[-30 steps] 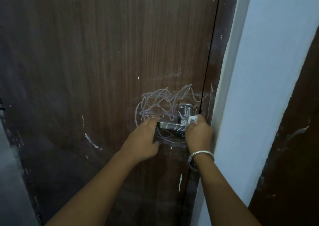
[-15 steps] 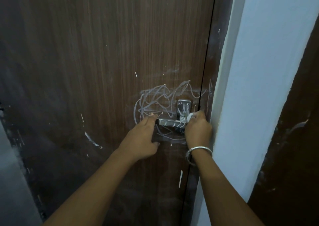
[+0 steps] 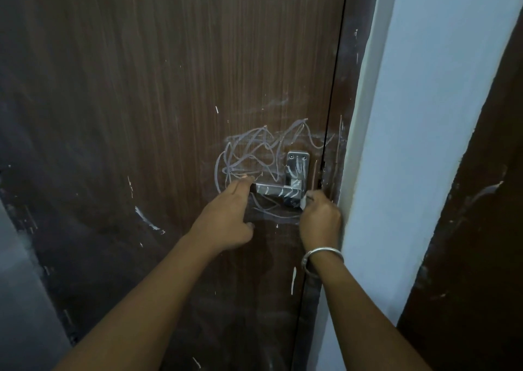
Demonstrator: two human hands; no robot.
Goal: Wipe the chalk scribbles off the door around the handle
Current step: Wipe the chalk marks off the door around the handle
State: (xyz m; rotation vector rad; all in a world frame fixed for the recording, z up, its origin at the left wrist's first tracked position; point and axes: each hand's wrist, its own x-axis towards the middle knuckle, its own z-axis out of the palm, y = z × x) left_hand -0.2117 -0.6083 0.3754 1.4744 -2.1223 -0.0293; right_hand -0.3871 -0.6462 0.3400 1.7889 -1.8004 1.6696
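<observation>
Right hand (image 3: 321,217) has slid lower along the handle (image 3: 283,191), from beside its plate to the plate's bottom corner. Door (image 3: 169,116), dark wood grain, fills the view, with a pale wall (image 3: 424,116) on its right. Scribbles (image 3: 254,150) loop above, left of and under the handle, with strokes on the metal too; nearly all are unwiped, so the job looks barely begun. Left hand (image 3: 223,223) lays a finger on the lever's tip; whether the others curl round it I cannot tell. Right fingers bunch tight on a small cloth (image 3: 303,202), with a bangle (image 3: 322,253) on that wrist. Risks: weight on the lever could unlatch the door, and so small a cloth may only smear the chalk
</observation>
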